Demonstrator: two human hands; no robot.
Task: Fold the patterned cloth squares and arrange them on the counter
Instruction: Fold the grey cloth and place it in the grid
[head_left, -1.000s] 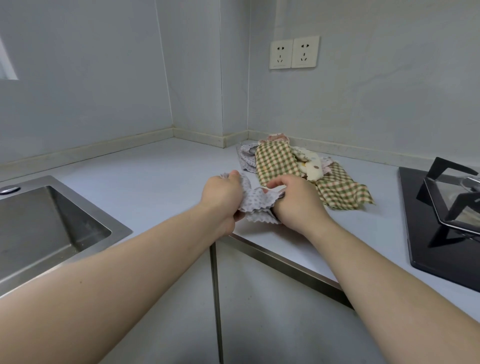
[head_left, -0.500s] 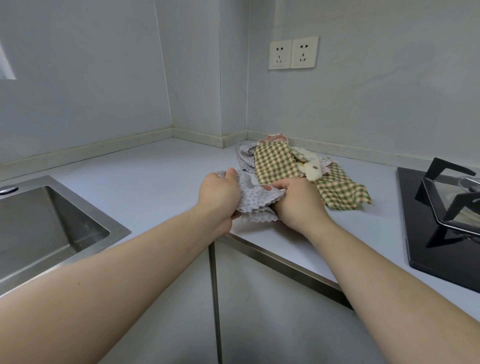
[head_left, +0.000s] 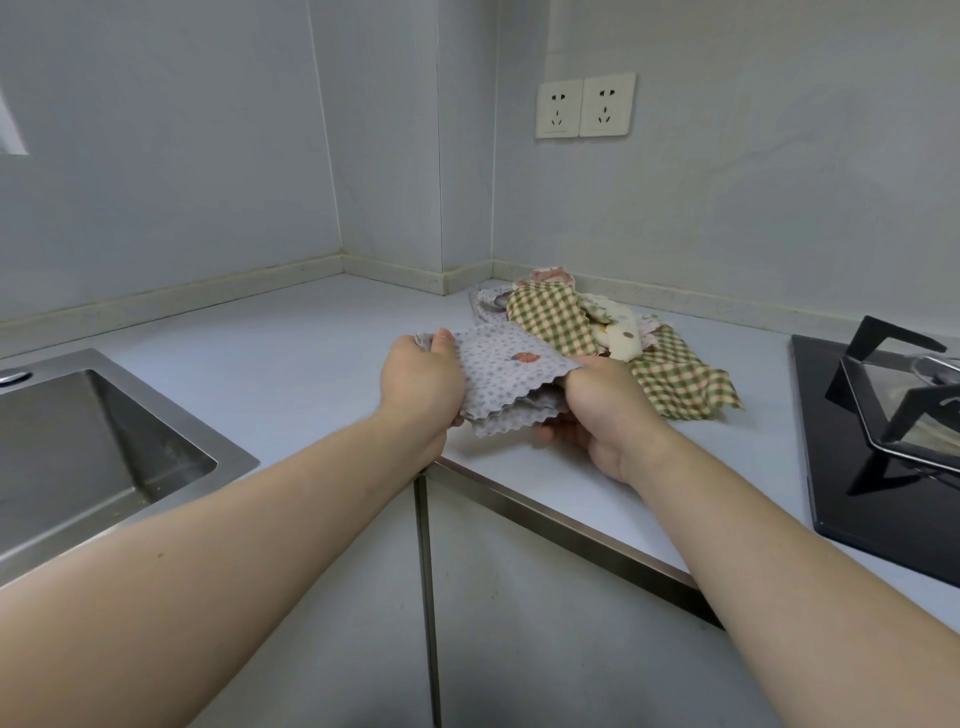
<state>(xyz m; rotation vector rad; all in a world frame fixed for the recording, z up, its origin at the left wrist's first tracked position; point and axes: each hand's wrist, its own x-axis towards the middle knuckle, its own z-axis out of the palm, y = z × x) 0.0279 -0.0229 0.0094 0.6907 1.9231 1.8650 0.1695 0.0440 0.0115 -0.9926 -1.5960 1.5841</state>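
The folded grey dotted cloth (head_left: 506, 371) is gripped at both ends by curled fingers of the left hand (head_left: 421, 382) and right hand (head_left: 605, 408) over the bench (head_left: 311, 332) edge, long axis left-right, scalloped edges facing the person.

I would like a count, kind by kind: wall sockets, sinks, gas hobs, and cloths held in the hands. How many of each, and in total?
Wall sockets: 2
Sink: 1
Gas hob: 1
Cloth held: 1, the grey dotted cloth, gripped by the left hand and the right hand
Total: 5
The heap of cloths behind overlaps too much to count.
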